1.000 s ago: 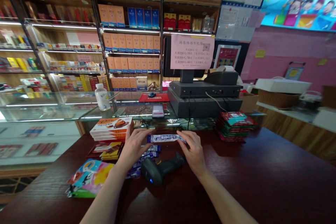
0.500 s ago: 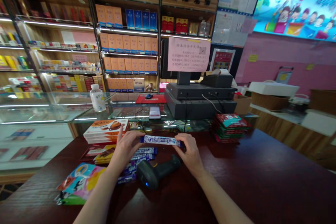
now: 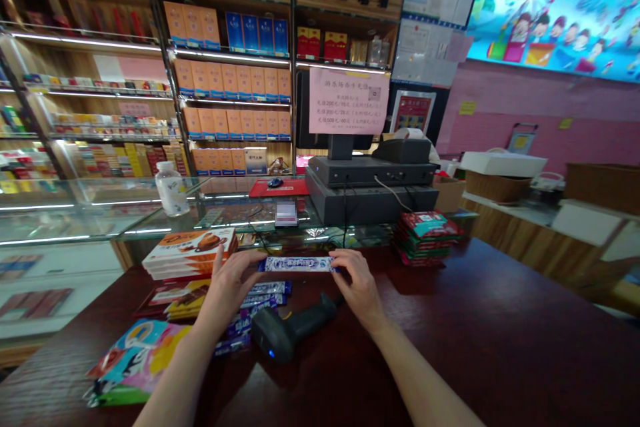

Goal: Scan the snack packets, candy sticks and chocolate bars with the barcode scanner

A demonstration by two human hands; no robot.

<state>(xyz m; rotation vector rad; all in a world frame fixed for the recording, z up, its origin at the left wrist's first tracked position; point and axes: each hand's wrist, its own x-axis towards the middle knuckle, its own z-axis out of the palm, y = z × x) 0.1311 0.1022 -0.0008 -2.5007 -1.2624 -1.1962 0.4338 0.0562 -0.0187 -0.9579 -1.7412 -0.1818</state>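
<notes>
A slim blue-and-white candy bar (image 3: 299,264) is stretched level between my hands above the dark counter. My left hand (image 3: 231,285) pinches its left end, and my right hand (image 3: 359,285) pinches the right end. Below it, a black barcode scanner (image 3: 290,330) with a blue light lies on the counter. More blue-wrapped bars (image 3: 260,303) lie left of the scanner, partly behind my left hand. Farther left are a colourful snack bag (image 3: 135,360), partly covered by my forearm, and yellow and red chocolate packs (image 3: 187,298).
Orange-and-white boxes (image 3: 187,255) are stacked at the back left of the counter (image 3: 450,340). A pile of red and green packets (image 3: 427,238) stands at the back right. Behind are a cash register (image 3: 370,190), a glass display case and a white bottle (image 3: 171,190).
The whole view has shifted a little, with the scene sliding left. Both hands keep their pinch on the candy bar, and its printed face stays toward me.
</notes>
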